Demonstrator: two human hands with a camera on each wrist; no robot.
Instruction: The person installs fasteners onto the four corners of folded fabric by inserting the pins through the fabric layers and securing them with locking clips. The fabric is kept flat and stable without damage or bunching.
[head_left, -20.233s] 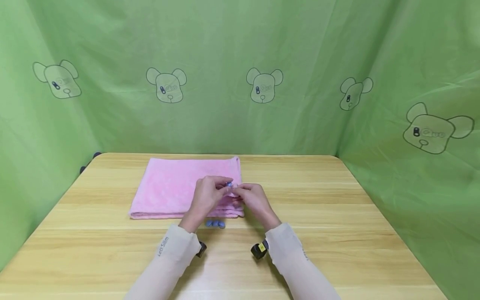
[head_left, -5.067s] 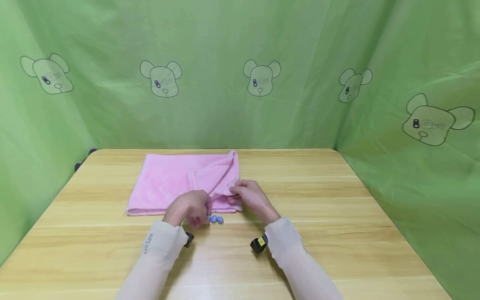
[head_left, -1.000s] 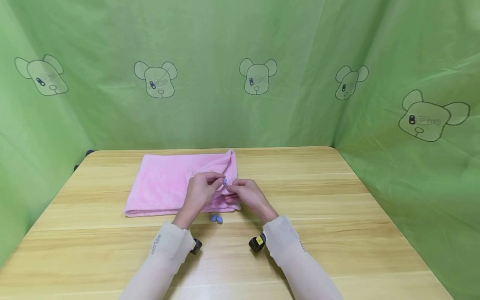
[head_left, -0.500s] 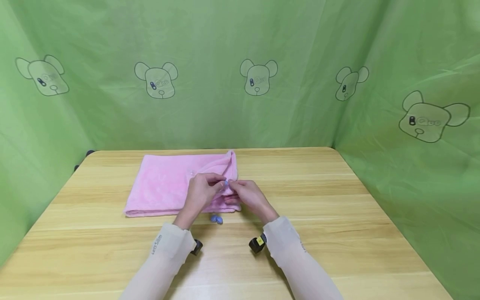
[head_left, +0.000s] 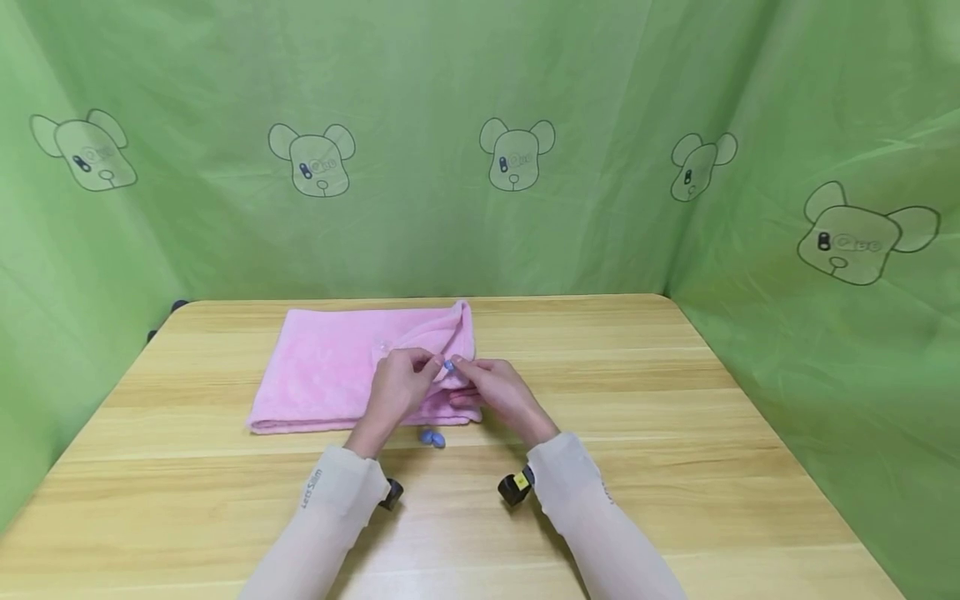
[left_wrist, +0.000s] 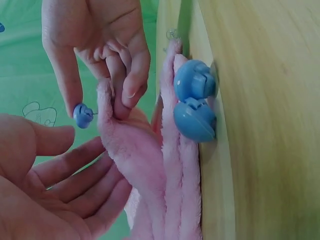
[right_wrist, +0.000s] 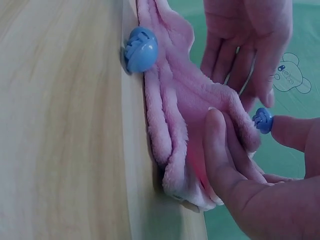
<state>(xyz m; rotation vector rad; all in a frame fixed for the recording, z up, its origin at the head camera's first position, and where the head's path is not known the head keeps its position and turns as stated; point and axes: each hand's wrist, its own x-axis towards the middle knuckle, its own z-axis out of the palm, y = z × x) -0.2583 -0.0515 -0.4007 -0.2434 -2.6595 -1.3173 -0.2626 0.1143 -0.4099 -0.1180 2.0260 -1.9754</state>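
A folded pink plush blanket (head_left: 322, 367) lies at the table's back left. My right hand (head_left: 501, 392) pinches its raised front right corner. In the right wrist view, the thumb presses the round head of a small blue quilt pin (right_wrist: 263, 120), with the fingers behind the cloth. A thin needle shows between that head and the fabric in the left wrist view. My left hand (head_left: 401, 385) is beside the pin, its thumb and fingers spread and apart from it. Two blue rounded clip-like pieces (left_wrist: 196, 120) touch each other on the table before the blanket.
A small clear piece (head_left: 383, 345) sits on the blanket's upper side, left of the folded flap. Wood-grain table (head_left: 637, 467) extends around the blanket. Green curtains (head_left: 420, 233) printed with bear heads stand behind and at both sides.
Five seconds ago my left hand was at the blue pieces on the table; three showed then, two now. It brought one to the corner, and its fingers have since drawn back as my right thumb took over.
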